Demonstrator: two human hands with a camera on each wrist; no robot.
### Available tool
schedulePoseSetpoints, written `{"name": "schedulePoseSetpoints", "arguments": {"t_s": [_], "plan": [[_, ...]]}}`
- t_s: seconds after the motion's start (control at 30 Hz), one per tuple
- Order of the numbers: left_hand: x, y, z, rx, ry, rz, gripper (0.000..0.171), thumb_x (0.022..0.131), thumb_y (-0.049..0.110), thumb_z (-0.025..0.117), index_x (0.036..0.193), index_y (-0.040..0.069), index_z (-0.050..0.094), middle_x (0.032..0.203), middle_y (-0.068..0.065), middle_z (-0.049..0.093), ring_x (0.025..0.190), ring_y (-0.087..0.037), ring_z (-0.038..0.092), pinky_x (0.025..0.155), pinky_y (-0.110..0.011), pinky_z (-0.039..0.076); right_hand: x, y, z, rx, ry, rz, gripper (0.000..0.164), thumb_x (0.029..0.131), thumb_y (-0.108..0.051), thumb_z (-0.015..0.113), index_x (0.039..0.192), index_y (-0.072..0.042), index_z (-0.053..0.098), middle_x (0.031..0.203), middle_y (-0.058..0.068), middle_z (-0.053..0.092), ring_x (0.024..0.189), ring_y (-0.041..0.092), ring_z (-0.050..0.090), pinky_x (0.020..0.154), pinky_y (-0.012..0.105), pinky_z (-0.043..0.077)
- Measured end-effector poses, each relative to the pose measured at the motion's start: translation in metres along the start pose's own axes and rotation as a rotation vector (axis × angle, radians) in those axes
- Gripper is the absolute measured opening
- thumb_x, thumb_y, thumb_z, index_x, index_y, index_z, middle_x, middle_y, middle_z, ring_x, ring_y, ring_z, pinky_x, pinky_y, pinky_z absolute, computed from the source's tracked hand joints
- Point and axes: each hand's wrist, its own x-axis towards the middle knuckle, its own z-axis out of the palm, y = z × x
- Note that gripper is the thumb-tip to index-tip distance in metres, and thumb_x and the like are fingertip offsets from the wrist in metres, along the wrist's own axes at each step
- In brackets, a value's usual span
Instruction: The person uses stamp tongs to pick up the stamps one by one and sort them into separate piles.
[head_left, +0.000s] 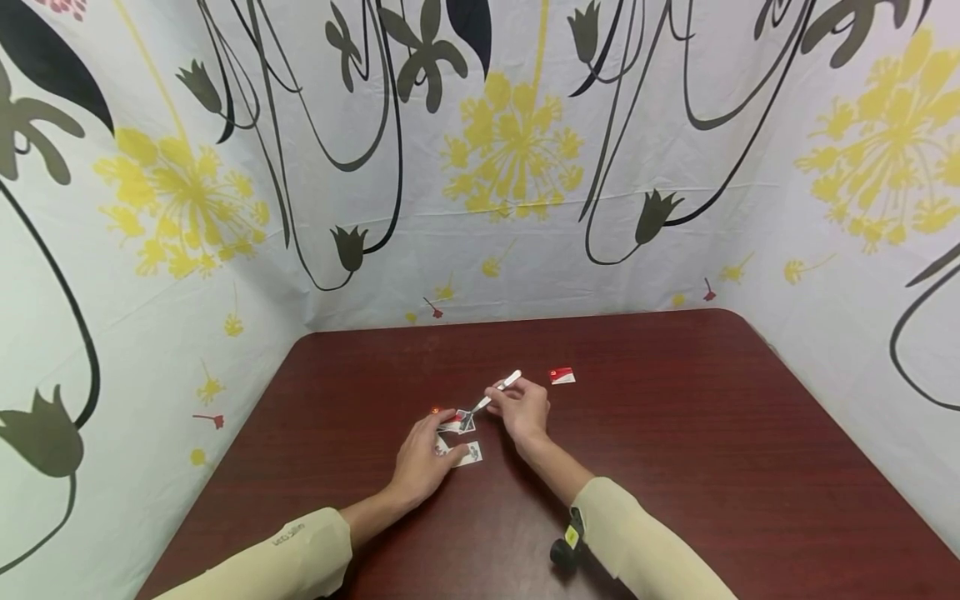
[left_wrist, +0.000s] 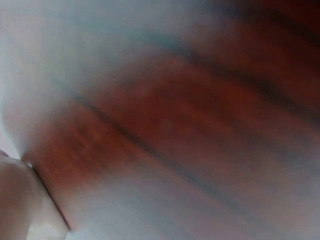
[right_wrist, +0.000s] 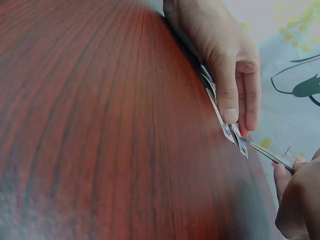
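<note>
Head view, lower centre: your right hand (head_left: 519, 412) pinches one tweezers (head_left: 508, 381); your spread left hand (head_left: 422, 458) touches at least two cards (head_left: 472, 454); sleeve letters (head_left: 288, 534) unreadable.

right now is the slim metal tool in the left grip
No, the right grip holds the slim metal tool, while the left grip touches the small printed papers.

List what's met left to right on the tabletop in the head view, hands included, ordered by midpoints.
Left hand → printed paper pieces → tweezers → right hand → small red-and-white card.
</note>
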Motion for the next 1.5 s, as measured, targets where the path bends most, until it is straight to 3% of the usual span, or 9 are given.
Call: {"name": "schedulePoseSetpoints", "arguments": {"t_s": [0.3,1.0,1.27,1.5], "plan": [[0.0009,-0.0013,0.0006,-0.002,0.004,0.006,0.062,0.088,0.025,0.086,0.144,0.009,0.064,0.138,-0.014,0.066,0.132,-0.032,0.057,0.106,-0.057,0.046,0.0004,-0.0019,-0.0005,0.02,0.002,0.009,0.022,0.09,0.008,0.08,0.107,0.019,0.07,0.089,0.024,0.077,0.078,0.03,0.079,0.071,0.035,0.064],[0.0001,0.0002,0.0009,-0.002,0.003,0.01,0.062,0.087,0.025,0.086,0.143,0.01,0.064,0.138,-0.013,0.066,0.132,-0.033,0.057,0.104,-0.057,0.047,-0.0011,0.0001,0.0031,0.069,0.027,0.013,0.02,0.09,0.01,0.079,0.106,0.018,0.069,0.088,0.023,0.077,0.074,0.021,0.078,0.073,0.039,0.064],[-0.0009,-0.0004,0.0006,0.01,0.017,0.047,0.066,0.086,0.025,0.086,0.144,0.006,0.062,0.136,-0.012,0.067,0.13,-0.035,0.058,0.101,-0.058,0.048,0.0001,-0.001,0.0015,0.099,0.032,0.037,0.017,0.091,0.01,0.078,0.104,0.016,0.07,0.088,0.021,0.077,0.074,0.021,0.078,0.071,0.037,0.064],[-0.0009,-0.0003,-0.0014,-0.004,-0.001,0.012,0.07,0.087,0.024,0.087,0.149,0.007,0.058,0.145,-0.012,0.062,0.138,-0.036,0.053,0.107,-0.06,0.045,0.0022,-0.0043,-0.0043,0.091,0.029,0.046,0.021,0.091,0.008,0.079,0.107,0.017,0.069,0.089,0.021,0.077,0.075,0.022,0.078,0.071,0.035,0.064]]}}
